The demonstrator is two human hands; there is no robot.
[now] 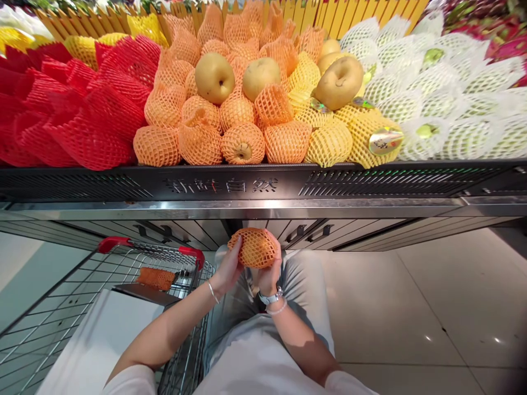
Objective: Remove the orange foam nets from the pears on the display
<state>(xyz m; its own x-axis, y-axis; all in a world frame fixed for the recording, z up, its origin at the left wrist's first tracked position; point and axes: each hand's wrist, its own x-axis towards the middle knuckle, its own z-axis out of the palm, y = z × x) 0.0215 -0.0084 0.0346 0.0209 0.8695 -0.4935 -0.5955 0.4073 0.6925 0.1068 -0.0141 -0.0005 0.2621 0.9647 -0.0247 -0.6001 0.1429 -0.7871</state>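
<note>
Shopping cart (156, 251) at your left, orange netted bundle (155, 278) inside. Your left hand (226, 270), fingers curled on foam-netted fruit (254, 248), long axis sideways between hands; your right hand (269, 274), fingers cupping other end, equally near.

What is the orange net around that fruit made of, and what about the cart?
The orange net sleeve looks like soft foam plastic: puffy, matte mesh. The shopping cart seems to be shiny metal wire. Its red handle looks like smooth, glossy plastic, though I can't be sure.
</note>
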